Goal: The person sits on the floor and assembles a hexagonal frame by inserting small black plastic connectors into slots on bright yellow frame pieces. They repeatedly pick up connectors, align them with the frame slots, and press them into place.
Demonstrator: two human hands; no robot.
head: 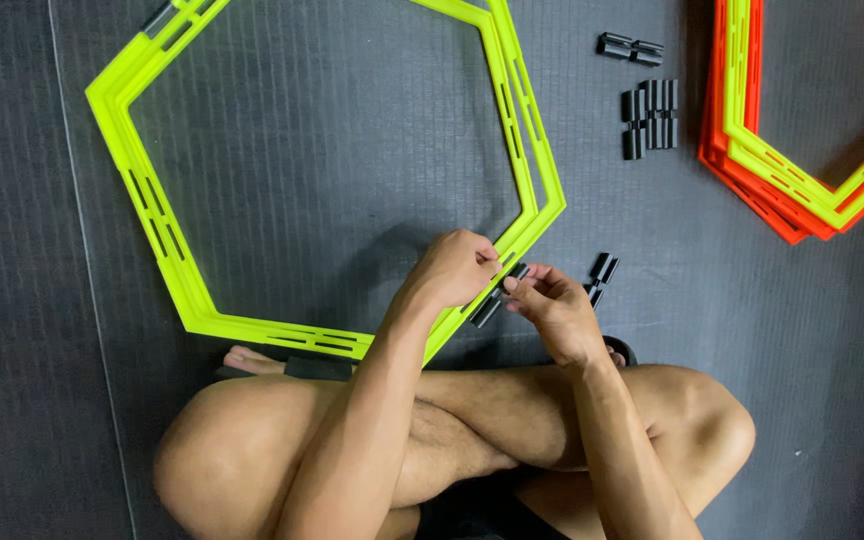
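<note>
Head view: the yellow-green hexagon frame (157,235) lies flat on the floor mat (712,300), its near-right corner pinched by my left hand (457,268). My right hand (550,305) grips a black clip (489,307), angled along that edge, just beside it.

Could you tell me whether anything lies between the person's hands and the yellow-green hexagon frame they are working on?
Nothing visible does. The left hand grips the yellow-green hexagon frame at its lower right edge, and the right hand pinches a black clip against that edge.
</note>
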